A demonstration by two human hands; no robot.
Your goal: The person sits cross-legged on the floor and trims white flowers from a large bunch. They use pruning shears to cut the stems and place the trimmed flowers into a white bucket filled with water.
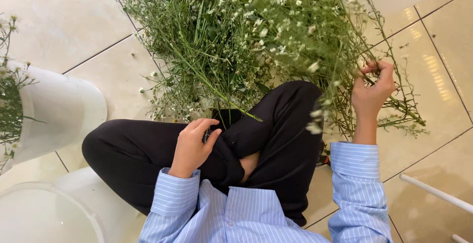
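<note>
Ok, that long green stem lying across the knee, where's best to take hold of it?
Take the long stem near its bare lower end, just above the black trousers, coming from the left hand side. That stretch looks leafless and lies clear of the tangled flower pile; higher up it is buried. The right hand is busy with other stems.

You have: white bucket (59, 110) with daisies, left edge; empty white bucket (44, 218), lower left; cream floor tiles (64, 21).
</note>
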